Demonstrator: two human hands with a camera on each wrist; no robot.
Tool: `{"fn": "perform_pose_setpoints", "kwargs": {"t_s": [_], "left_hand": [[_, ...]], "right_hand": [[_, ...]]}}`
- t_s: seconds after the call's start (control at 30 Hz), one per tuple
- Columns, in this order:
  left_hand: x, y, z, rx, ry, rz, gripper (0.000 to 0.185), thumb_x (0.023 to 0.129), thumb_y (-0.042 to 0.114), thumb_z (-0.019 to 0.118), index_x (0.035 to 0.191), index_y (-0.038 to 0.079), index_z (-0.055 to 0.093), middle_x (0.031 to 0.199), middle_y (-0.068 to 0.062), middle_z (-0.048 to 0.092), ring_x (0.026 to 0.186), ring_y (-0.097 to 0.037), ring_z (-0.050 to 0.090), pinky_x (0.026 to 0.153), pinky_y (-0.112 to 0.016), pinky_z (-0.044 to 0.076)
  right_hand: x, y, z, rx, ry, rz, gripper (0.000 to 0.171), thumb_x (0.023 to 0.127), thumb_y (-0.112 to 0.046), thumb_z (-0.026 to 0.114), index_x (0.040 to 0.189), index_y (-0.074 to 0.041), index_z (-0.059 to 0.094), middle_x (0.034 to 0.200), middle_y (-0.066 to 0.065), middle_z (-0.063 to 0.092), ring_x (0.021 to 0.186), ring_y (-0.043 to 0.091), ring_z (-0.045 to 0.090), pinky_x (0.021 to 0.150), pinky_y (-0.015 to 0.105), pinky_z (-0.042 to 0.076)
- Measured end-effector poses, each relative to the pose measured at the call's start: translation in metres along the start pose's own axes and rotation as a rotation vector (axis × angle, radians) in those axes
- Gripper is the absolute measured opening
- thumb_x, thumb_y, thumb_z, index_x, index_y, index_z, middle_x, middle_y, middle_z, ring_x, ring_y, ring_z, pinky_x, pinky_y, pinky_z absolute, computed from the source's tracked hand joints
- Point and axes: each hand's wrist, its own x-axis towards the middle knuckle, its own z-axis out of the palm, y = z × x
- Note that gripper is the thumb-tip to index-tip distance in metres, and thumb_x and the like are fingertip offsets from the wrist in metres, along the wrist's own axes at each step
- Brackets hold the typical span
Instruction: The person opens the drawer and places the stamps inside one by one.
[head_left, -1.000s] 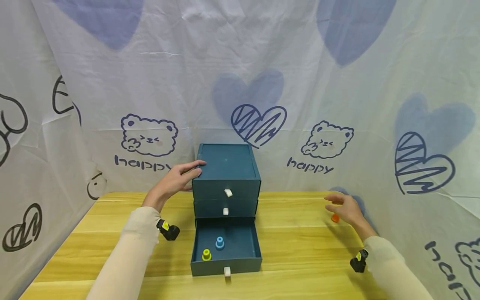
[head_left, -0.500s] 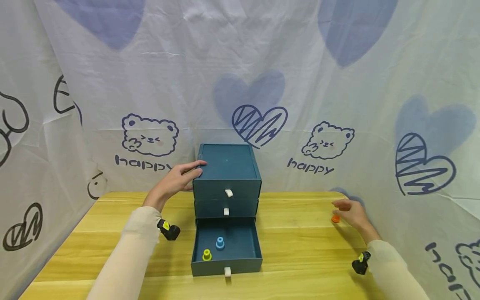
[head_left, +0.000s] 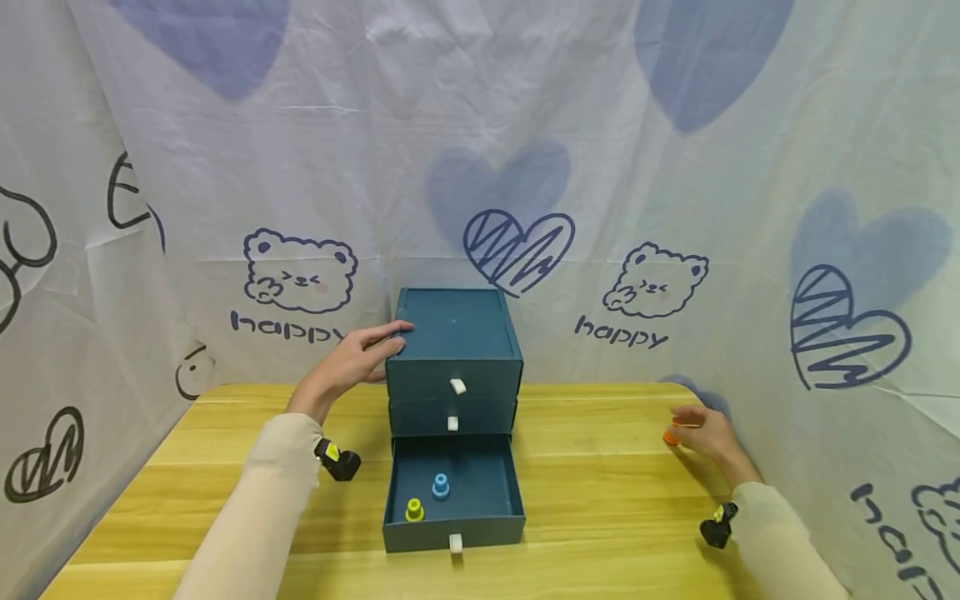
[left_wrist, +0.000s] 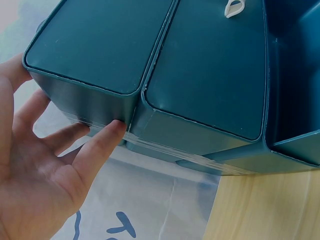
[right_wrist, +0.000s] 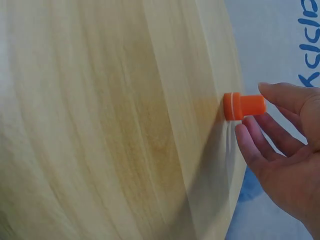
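In the head view, my left hand (head_left: 347, 367) rests against the left side of a dark teal drawer unit (head_left: 453, 325), fingertips on its top edge. The left wrist view shows its fingers (left_wrist: 102, 145) spread along the unit's side, gripping nothing. On the right, my right hand (head_left: 705, 435) has its thumb and fingers around a small orange stamp (right_wrist: 245, 106), which stands with its wide base on the table. The thumb is at the stamp's narrow end and the fingers at its other side. The bottom drawer (head_left: 487, 531) is pulled out, with a blue stamp (head_left: 441, 487) and a yellow stamp (head_left: 414, 511) standing inside.
The wooden table (head_left: 592, 500) carries the unit near its middle. Two upper drawers are closed, with white pull tabs (head_left: 457, 387). A printed white cloth (head_left: 525, 125) hangs behind and at both sides, close to the right hand.
The right hand has moved slightly right and down to the orange stamp, its fingers closing in around it. The left hand, the drawer and the other two stamps have stayed put.
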Motion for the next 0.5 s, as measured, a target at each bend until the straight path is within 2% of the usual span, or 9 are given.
{"fn": "perform_pose_setpoints", "kwargs": {"t_s": [0.07,0.17,0.3,0.5], "left_hand": [[0.0,-0.0004,-0.0003,-0.004,-0.002,-0.002,0.052,0.109,0.036,0.051,0.157,0.016,0.044,0.171,-0.018,0.023,0.156,-0.045,0.027,0.114,-0.071,0.038],[0.0003,-0.0009,-0.0005,-0.008,-0.003,-0.004,0.052,0.11,0.036,0.051,0.157,0.015,0.044,0.172,-0.018,0.023,0.156,-0.045,0.026,0.114,-0.071,0.037],[0.0006,-0.0011,-0.0003,-0.007,-0.002,-0.004,0.052,0.11,0.035,0.051,0.157,0.015,0.044,0.172,-0.018,0.022,0.156,-0.045,0.026,0.114,-0.071,0.037],[0.0004,-0.0005,0.0,-0.004,0.003,-0.006,0.052,0.11,0.036,0.05,0.157,0.016,0.045,0.172,-0.017,0.023,0.156,-0.045,0.026,0.114,-0.071,0.038]], "right_hand": [[0.0009,0.0029,-0.0002,0.01,-0.008,0.01,0.05,0.093,-0.005,0.073,0.133,0.018,0.055,0.13,0.04,0.061,0.108,0.043,0.069,0.073,0.026,0.062],[0.0008,0.0042,-0.0006,0.035,-0.022,0.032,0.05,0.093,-0.004,0.074,0.132,0.019,0.055,0.127,0.04,0.063,0.098,0.032,0.073,0.073,0.026,0.062],[0.0001,0.0037,-0.0011,0.074,-0.04,0.061,0.05,0.092,-0.002,0.073,0.133,0.02,0.053,0.126,0.04,0.063,0.087,0.016,0.072,0.072,0.026,0.062],[0.0005,0.0055,-0.0005,0.06,-0.049,0.068,0.049,0.093,-0.003,0.073,0.133,0.019,0.054,0.125,0.038,0.065,0.086,0.011,0.07,0.071,0.027,0.063]]}}
